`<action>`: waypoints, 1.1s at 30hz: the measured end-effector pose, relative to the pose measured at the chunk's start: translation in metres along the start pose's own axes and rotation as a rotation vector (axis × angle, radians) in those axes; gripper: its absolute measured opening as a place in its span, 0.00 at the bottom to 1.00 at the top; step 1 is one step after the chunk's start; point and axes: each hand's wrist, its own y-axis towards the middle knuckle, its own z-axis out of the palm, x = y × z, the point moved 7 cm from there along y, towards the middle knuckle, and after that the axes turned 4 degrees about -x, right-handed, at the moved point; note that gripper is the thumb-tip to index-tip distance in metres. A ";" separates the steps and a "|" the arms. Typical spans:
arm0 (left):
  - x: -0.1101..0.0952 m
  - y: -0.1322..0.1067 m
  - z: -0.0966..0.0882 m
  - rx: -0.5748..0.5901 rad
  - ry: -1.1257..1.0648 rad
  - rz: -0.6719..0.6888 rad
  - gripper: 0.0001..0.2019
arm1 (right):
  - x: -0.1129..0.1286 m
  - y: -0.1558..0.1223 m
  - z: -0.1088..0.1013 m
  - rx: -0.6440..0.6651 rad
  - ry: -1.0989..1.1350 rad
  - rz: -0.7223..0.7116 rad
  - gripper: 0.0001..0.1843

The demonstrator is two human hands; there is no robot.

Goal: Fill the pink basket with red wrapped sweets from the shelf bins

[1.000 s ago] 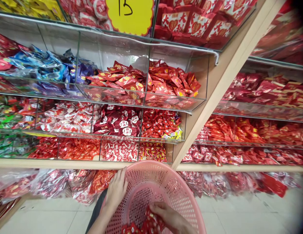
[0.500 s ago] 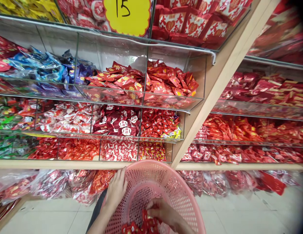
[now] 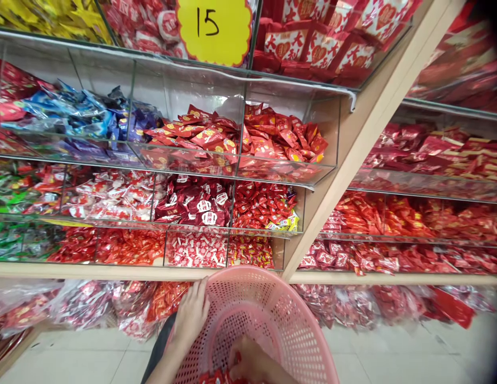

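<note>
A pink perforated plastic basket [image 3: 312, 325] fills the lower middle of the head view. Over its left rim lie the fingers of my left hand [image 3: 194, 309], gripping the edge. Inside the basket is my right hand [image 3: 252, 360], fingers curled down around red wrapped candies [image 3: 216, 376]. A bit of red wrapper shows by its fingertips; the hand hides how many pieces it holds. More red candies lie at the basket's near side, partly cut off by the bottom of the view.
Beyond the basket stand shelves with clear bins of wrapped sweets [image 3: 200, 205]. A yellow price sign [image 3: 214, 32] marked 15 hangs above. A slanting wooden divider [image 3: 376, 133] separates the shelf sections. Plastic bags of sweets [image 3: 84, 306] lie under the bottom ledge, above a tiled floor [image 3: 88, 362].
My right hand has moved down and slightly left in the basket, among the red candies. My left hand stays on the rim. The view has shifted slightly.
</note>
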 end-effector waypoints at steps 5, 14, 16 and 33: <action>0.000 0.000 -0.001 -0.008 -0.012 -0.004 0.22 | -0.018 0.004 0.022 0.034 -0.108 0.121 0.09; 0.000 -0.001 -0.001 -0.023 -0.008 -0.005 0.23 | 0.023 -0.001 -0.044 0.098 0.490 -0.065 0.10; 0.000 0.000 -0.001 -0.014 -0.004 -0.004 0.22 | 0.033 -0.004 -0.064 0.137 0.845 -0.018 0.16; -0.002 0.001 -0.003 0.018 0.006 -0.005 0.23 | 0.037 -0.023 -0.025 0.116 0.620 -0.212 0.14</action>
